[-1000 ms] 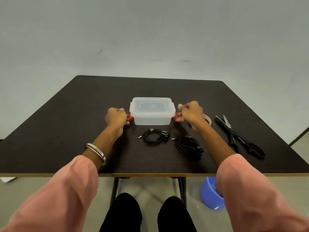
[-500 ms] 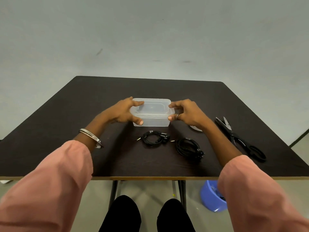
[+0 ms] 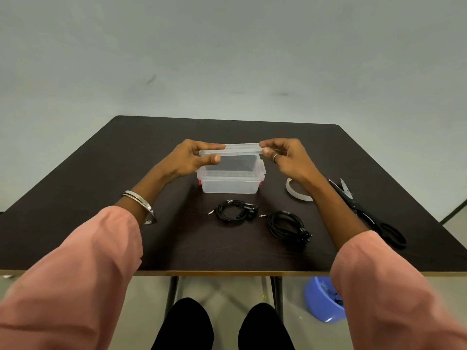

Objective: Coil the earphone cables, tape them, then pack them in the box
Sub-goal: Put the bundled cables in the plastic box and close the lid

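Lid (image 3: 231, 149) is off the box (image 3: 230, 181) and held level just above it. My left hand (image 3: 188, 157) pinches the lid's left end, thumb under and fingers (image 3: 212, 147) over; my right hand (image 3: 284, 154) pinches the right end the same way. Both sets of fingers are curled onto the lid rim, holding nothing else.

Progress, as judged: both earphone cables look coiled. The smaller coil (image 3: 235, 210) lies just in front of the box; the larger coil (image 3: 288, 228) sits to its right, nearer me. I cannot tell whether either is taped. Box interior shows nothing inside, so packing is not yet begun. Left to do: set the lid down, load both coils, close the box and its red clips.

Room and edges: open counter (image 3: 113, 178) to the left of the box and behind it, good for parking the lid. Right side is more crowded: tape roll (image 3: 297, 192) beside my right wrist, scissors (image 3: 366, 213) beyond, toward the right edge. The larger coil is nearer the front edge, though not close to it; a blue tub (image 3: 321, 300) stands on the floor below.
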